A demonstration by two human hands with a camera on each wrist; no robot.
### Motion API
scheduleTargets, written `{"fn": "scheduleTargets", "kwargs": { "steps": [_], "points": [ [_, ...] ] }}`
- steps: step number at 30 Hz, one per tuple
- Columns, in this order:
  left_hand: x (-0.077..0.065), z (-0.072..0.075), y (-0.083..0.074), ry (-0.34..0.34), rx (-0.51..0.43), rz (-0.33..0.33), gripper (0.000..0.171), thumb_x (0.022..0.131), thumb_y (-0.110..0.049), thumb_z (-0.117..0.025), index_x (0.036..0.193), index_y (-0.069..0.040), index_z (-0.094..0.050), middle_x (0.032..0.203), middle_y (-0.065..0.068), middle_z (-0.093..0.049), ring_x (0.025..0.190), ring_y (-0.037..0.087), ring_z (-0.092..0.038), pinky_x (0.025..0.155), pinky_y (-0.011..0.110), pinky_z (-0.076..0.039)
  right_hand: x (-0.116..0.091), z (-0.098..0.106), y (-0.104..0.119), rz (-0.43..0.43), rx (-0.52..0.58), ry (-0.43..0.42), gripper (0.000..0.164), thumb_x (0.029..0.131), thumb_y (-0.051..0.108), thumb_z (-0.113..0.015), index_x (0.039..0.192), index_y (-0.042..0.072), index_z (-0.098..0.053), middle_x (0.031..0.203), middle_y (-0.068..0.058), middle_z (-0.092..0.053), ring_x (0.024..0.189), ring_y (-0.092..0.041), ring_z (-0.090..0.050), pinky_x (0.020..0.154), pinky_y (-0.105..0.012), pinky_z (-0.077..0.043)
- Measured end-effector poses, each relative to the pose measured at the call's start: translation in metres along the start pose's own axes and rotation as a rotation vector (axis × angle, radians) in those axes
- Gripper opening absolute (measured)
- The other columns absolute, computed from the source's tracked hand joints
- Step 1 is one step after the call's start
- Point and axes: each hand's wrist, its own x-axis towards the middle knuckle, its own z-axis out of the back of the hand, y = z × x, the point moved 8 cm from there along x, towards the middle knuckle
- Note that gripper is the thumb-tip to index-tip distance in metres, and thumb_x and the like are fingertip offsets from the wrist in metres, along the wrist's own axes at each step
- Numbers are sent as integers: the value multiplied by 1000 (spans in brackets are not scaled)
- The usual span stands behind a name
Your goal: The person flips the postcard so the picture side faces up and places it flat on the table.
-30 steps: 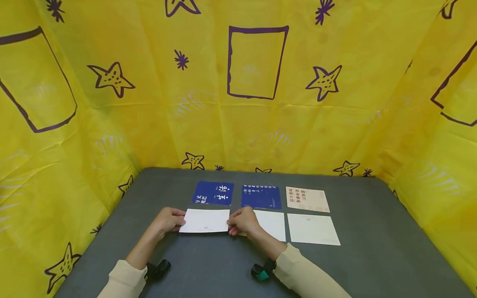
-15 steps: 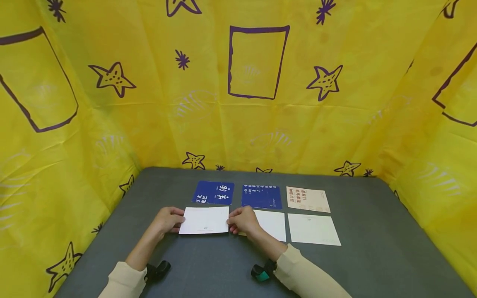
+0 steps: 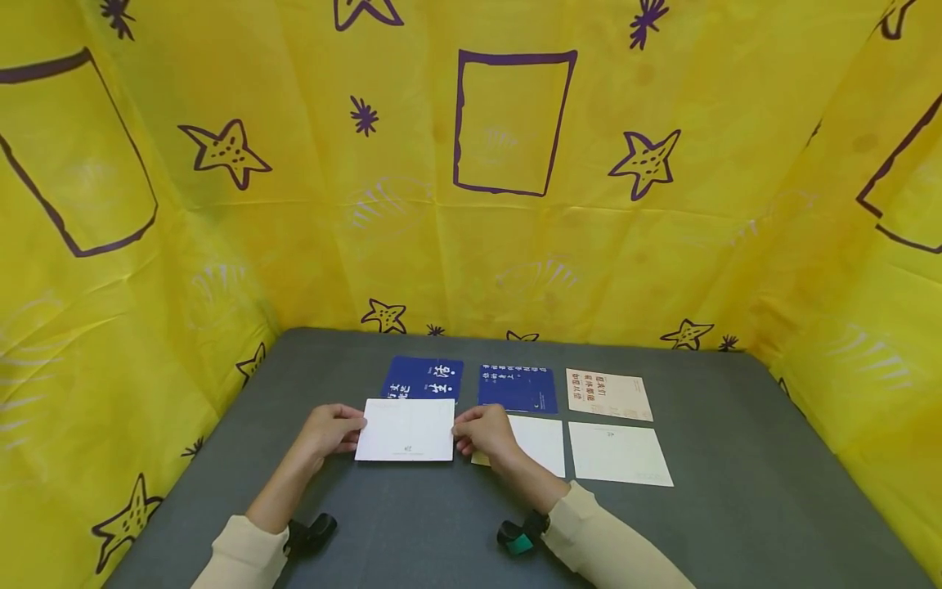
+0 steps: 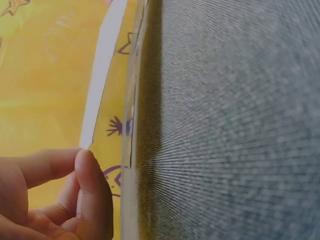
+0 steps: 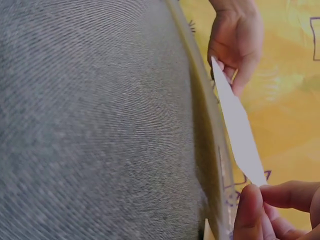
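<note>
Six cards show, all thin, flat rectangles. The held card, white with a small printed mark near its lower edge, is raised off the grey, fine-ribbed worktop. The left hand pinches its left edge and the right hand its right, the fingers of both closed down to the card's thickness. Behind the held card, which overlaps one of them in the head view, lie two blue cards with white writing; one cream card with reddish print is farther right. Two white cards lie to its right, one partly hidden by the right hand. Beyond it hangs creased yellow cloth with purple stars.
</note>
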Motion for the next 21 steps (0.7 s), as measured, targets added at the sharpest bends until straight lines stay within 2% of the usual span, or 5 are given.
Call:
{"fn": "scheduleTargets", "kwargs": {
  "steps": [9,21],
  "points": [
    [-4,5,-11,-34,-69,-32,30,92,-11,-63,111,12,-60,83,7,-63,67,13,-60,63,27,-58,-2,6,10,3,-3,-1,11,82,-1,-70,90,-8,-69,69,-4,-61,52,-12,-54,49,-21,-51],
    [-8,7,-15,-63,-37,-26,29,94,-16,-63,112,7,-61,95,14,-64,74,17,-61,70,28,-59,-2,8,13,7,7,-3,12,84,1,-70,92,-8,-70,72,-9,-65,54,-13,-58,55,-26,-56]
  ]
}}
